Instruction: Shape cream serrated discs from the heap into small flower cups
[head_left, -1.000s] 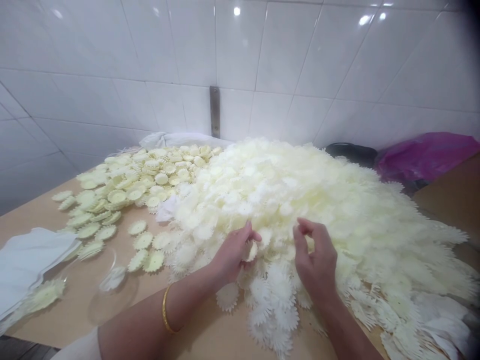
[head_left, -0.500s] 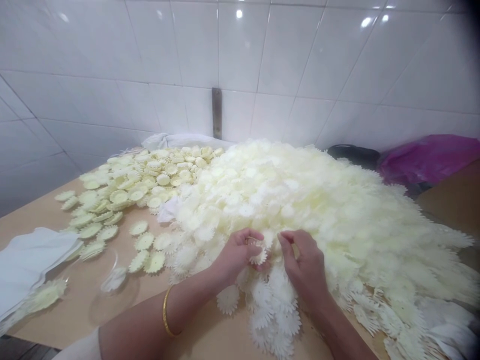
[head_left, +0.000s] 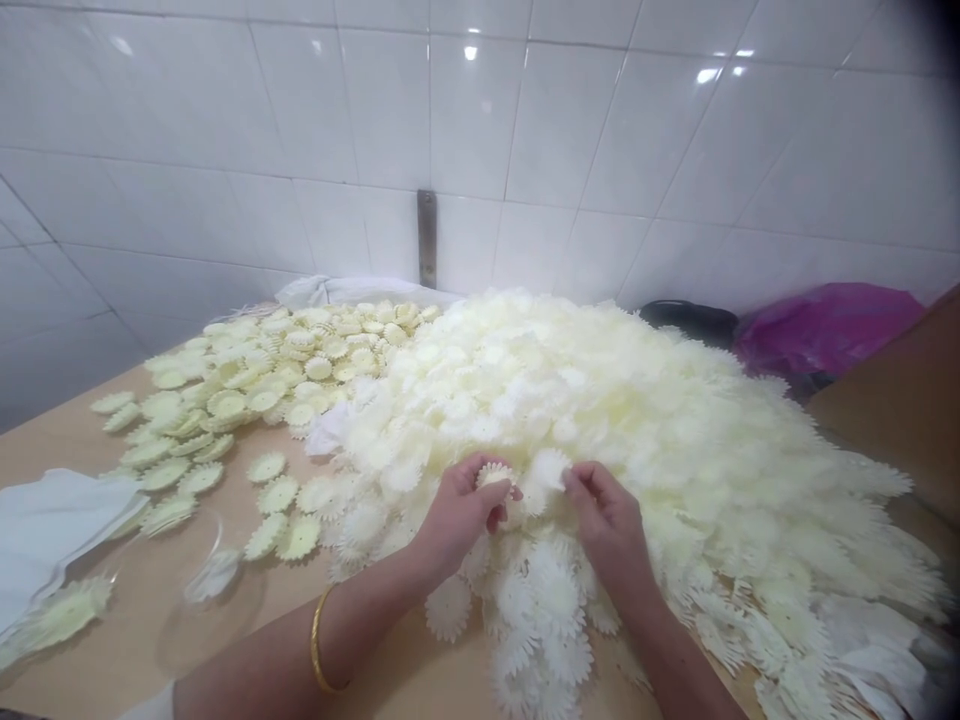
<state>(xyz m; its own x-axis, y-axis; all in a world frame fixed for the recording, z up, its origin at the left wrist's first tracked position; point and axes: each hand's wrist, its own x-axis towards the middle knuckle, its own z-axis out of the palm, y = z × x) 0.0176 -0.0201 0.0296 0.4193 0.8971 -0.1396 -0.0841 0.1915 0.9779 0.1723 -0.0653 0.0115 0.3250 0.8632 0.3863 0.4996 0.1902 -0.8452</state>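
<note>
My left hand (head_left: 461, 510), with a gold bangle (head_left: 316, 640) on its wrist, is closed around a small pale disc with a toothed edge (head_left: 495, 474). To its right, my right hand (head_left: 607, 525) pinches the edge of a thin white flower-shaped piece (head_left: 550, 468). Both hands are over the front of a large heap of pale yellow and white flower-shaped pieces (head_left: 615, 390). More of these pieces (head_left: 544, 610) hang or lie in a cluster below and between my hands.
Thicker stacked yellowish discs (head_left: 225, 403) spread over the left of the brown table (head_left: 300, 620). A white sheet (head_left: 52, 520) lies at the far left. A dark object (head_left: 691, 320) and a magenta bag (head_left: 832, 325) are behind the heap, against the tiled wall (head_left: 480, 120).
My left hand has turned, lifting the small disc upward. My right hand now holds a white piece between its fingertips. The whole view has shifted slightly.
</note>
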